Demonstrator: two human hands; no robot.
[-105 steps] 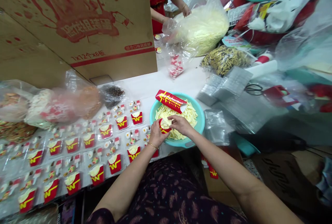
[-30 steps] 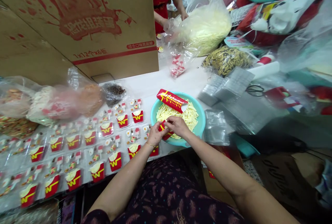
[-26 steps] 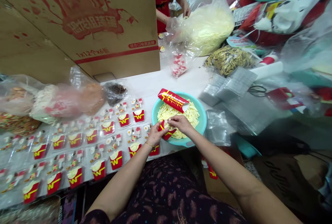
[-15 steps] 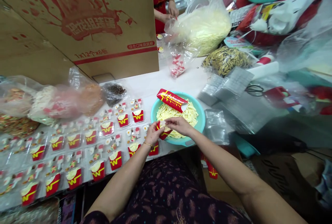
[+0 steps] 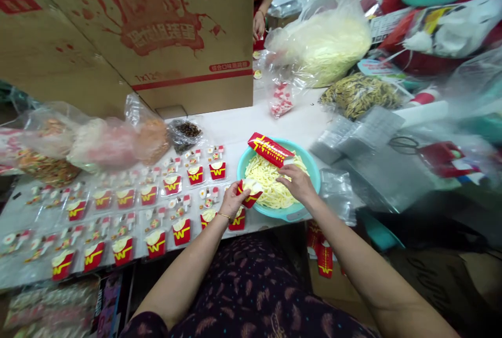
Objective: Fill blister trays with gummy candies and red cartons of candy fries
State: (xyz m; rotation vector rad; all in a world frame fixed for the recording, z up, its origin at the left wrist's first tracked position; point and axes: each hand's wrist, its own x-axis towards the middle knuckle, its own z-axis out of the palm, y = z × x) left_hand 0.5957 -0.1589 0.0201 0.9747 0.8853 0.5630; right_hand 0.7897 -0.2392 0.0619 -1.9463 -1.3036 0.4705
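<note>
My left hand is closed around a small red-and-yellow fry carton with pale toy fries at its top, held at the basin's left edge. Over the turquoise basin, my right hand is loosely curved, thumb and fingers apart, with nothing visible between them; its fingertips are close to the pale yellow fry-shaped pieces. A stack of flat red cartons lies across the heap at the back of the basin. Rows of filled red cartons with small toy pieces in clear packs cover the table to the left.
A large cardboard box stands behind. Filled plastic bags sit at left, with a big bag of pale pieces at the back. Clear packaging lies right of the basin. Another person's hand shows beyond the box.
My right hand has moved away from the carton, rightward over the pieces in the basin. My left hand still holds the carton. The whole view has shifted, moving the scene slightly rightward.
</note>
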